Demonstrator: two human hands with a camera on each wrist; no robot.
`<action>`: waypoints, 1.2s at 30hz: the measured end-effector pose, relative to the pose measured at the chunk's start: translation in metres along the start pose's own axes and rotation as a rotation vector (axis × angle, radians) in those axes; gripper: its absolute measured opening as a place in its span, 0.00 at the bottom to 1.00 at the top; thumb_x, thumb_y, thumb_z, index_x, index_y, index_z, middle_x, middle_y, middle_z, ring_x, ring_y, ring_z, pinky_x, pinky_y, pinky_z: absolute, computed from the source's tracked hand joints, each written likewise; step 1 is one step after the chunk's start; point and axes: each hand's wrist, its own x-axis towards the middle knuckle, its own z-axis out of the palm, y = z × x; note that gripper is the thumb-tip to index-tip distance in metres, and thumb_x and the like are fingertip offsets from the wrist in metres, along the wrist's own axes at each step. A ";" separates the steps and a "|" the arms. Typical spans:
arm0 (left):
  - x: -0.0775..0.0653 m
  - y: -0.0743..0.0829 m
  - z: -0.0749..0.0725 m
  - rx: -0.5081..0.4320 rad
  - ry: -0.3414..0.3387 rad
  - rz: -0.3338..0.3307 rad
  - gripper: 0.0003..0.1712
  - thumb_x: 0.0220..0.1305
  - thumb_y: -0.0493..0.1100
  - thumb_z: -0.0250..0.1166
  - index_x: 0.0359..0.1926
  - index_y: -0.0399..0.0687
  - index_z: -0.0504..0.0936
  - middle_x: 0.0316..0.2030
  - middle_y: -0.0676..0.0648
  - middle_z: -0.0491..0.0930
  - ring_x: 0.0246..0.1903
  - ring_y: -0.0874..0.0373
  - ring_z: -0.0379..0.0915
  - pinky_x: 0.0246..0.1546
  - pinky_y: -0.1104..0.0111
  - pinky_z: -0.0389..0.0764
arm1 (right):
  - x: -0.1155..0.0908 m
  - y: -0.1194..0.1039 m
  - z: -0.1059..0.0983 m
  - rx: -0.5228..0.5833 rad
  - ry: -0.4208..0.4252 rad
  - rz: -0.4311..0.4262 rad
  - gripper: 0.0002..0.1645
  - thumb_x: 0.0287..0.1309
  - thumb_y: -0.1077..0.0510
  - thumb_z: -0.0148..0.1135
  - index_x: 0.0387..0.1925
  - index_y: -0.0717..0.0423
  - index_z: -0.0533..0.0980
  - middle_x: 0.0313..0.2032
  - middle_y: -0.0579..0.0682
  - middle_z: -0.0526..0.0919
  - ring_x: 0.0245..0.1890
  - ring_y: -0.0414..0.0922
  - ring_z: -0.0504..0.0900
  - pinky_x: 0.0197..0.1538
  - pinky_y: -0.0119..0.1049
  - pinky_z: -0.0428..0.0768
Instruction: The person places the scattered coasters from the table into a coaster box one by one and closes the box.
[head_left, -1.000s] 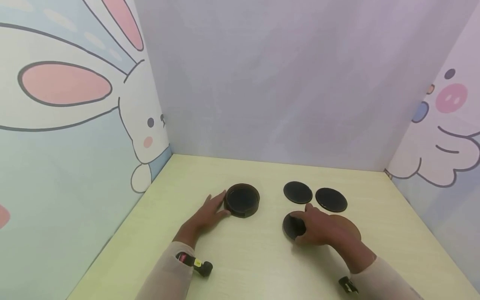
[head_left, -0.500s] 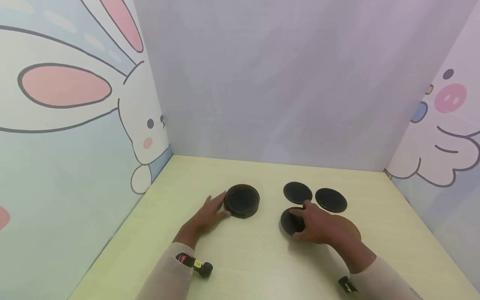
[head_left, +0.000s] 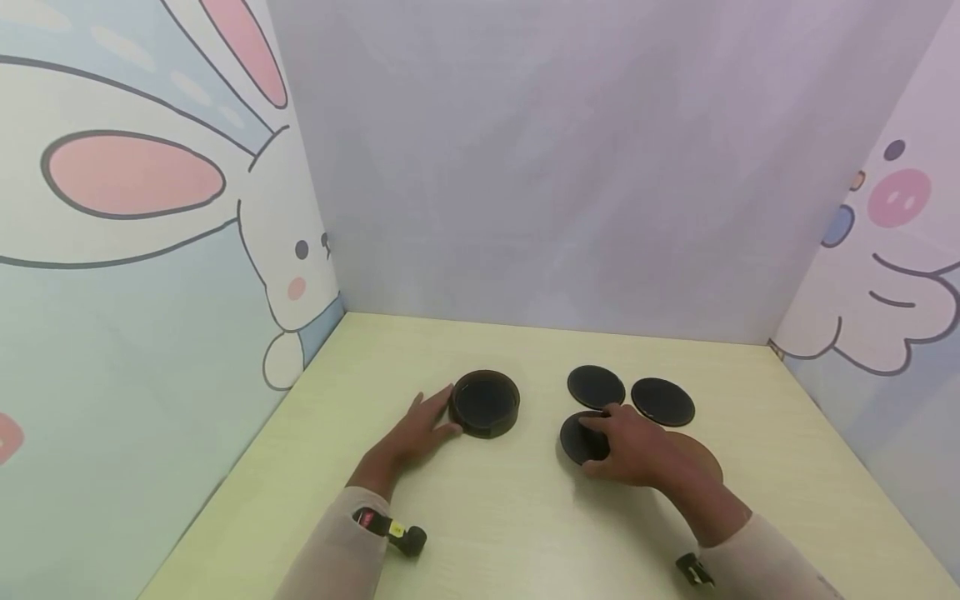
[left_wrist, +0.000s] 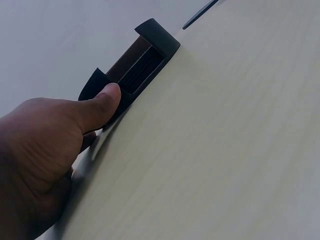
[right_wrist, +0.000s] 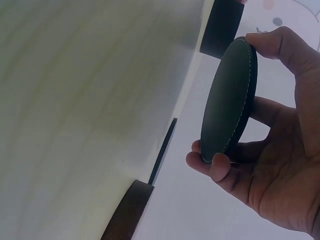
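My left hand (head_left: 420,429) grips the left side of a round black coaster holder (head_left: 486,402) on the table. In the left wrist view its thumb lies on the holder's (left_wrist: 155,37) wall by the slot, the other fingers mostly hidden. My right hand (head_left: 633,446) holds a dark round coaster (head_left: 581,440) by its edge. From the right wrist, this coaster (right_wrist: 227,102) shows a stitched rim and hangs clear of the table, thumb on one edge and fingers on the other. It looks thick; whether it is more than one coaster I cannot tell.
Two black coasters (head_left: 596,386) lie flat side by side beyond my right hand. A brown round piece (head_left: 705,458) sits partly hidden under my right wrist; it looks thick in the right wrist view. Walls with cartoon animals (head_left: 277,250) bound the pale table (head_left: 495,517).
My right hand has shifted slightly left and farther from me, the coaster rising with it. My left hand and the holder stay in place.
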 end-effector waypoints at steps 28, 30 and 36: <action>0.000 -0.002 -0.001 -0.006 -0.013 -0.001 0.50 0.77 0.65 0.63 0.90 0.61 0.51 0.88 0.54 0.53 0.90 0.38 0.31 0.89 0.37 0.37 | 0.015 -0.022 -0.002 -0.045 0.117 0.063 0.41 0.54 0.36 0.75 0.68 0.46 0.85 0.64 0.68 0.81 0.59 0.65 0.84 0.48 0.65 0.88; 0.000 -0.002 -0.001 -0.009 -0.012 -0.002 0.50 0.78 0.65 0.63 0.90 0.60 0.51 0.88 0.54 0.53 0.89 0.37 0.30 0.89 0.36 0.37 | 0.017 -0.025 -0.002 -0.042 0.126 0.063 0.41 0.54 0.36 0.75 0.68 0.46 0.84 0.65 0.68 0.81 0.60 0.66 0.84 0.49 0.65 0.88; 0.000 -0.001 -0.001 -0.011 -0.011 0.001 0.50 0.78 0.64 0.63 0.90 0.60 0.50 0.88 0.54 0.52 0.90 0.39 0.30 0.89 0.37 0.36 | 0.024 -0.032 -0.002 -0.037 0.142 0.053 0.42 0.54 0.37 0.74 0.70 0.45 0.83 0.65 0.67 0.80 0.62 0.64 0.83 0.50 0.60 0.90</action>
